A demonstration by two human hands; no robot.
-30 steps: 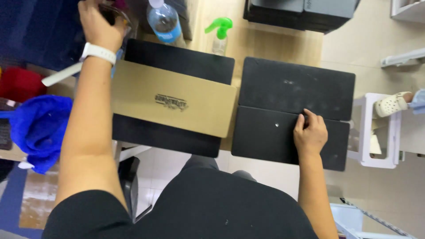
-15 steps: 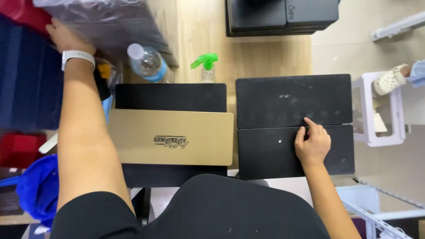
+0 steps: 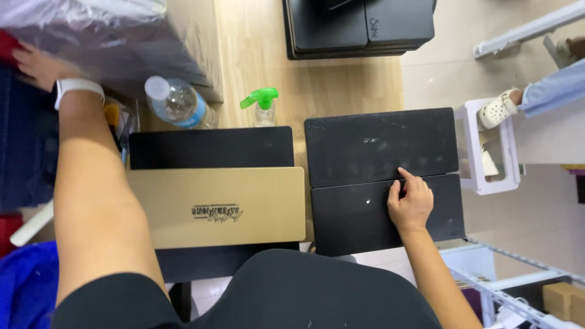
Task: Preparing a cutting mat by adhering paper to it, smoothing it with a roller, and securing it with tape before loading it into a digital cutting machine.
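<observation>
Wooden table [image 3: 341, 91], left hand [image 3: 36, 64] reached farther, right hand [image 3: 411, 204] unmoved

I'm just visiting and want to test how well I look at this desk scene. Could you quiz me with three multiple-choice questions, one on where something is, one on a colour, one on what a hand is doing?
1. Where is the water bottle?
A. left of the spray bottle
B. on the black folded panels
C. on the floor

2. What colour is the spray bottle's trigger head?
A. red
B. green
C. white

3. What is the right hand doing?
A. lifting the bottle
B. resting on the black panels
C. hanging free

Answers: 1 A, it stands beside the sprayer's left; 2 B, the head is bright green; 3 B, fingers lie flat at the panels' seam.
</observation>
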